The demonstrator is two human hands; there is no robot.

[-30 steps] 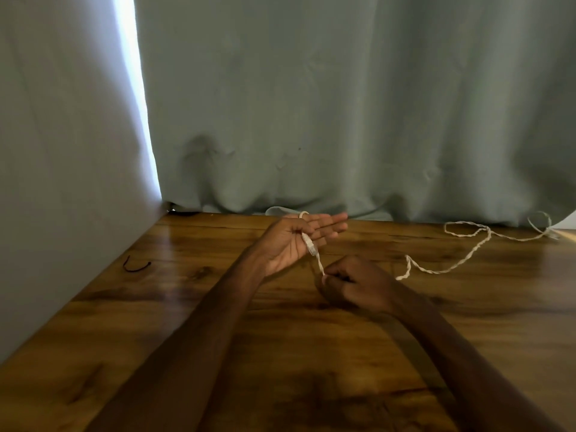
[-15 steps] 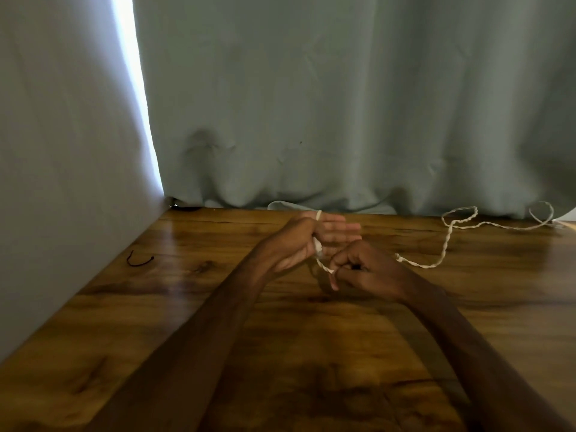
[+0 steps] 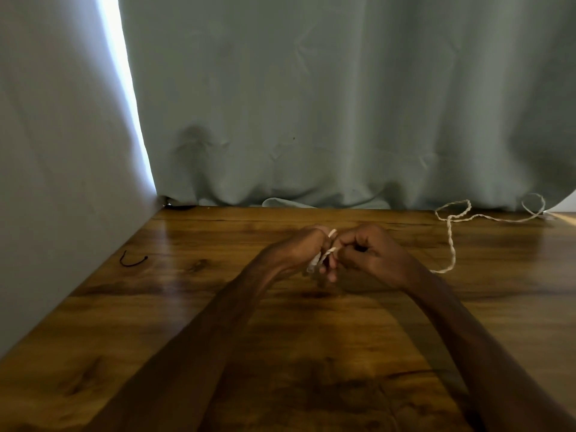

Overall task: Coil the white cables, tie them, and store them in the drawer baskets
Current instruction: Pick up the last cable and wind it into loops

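Note:
A thin white twisted cable point(image 3: 451, 244) trails across the wooden table from its far right corner to my hands at the middle. My left hand point(image 3: 299, 251) is closed, with cable turns wrapped over its fingers and a white end sticking out below. Touching it on the right, my right hand point(image 3: 372, 254) pinches the cable between thumb and fingers. Behind my right wrist the cable runs right, then back to loose loops near the curtain. No drawer or basket is in view.
A small black tie point(image 3: 133, 262) lies near the table's point(image 3: 218, 307) left edge by the grey wall. A grey-green curtain point(image 3: 343, 104) hangs along the back edge. A dark object point(image 3: 177, 207) sits in the far left corner.
My left hand has closed from open fingers to a fist around the cable. My right hand rose up beside it, and the loose cable has drawn in, its slack shorter.

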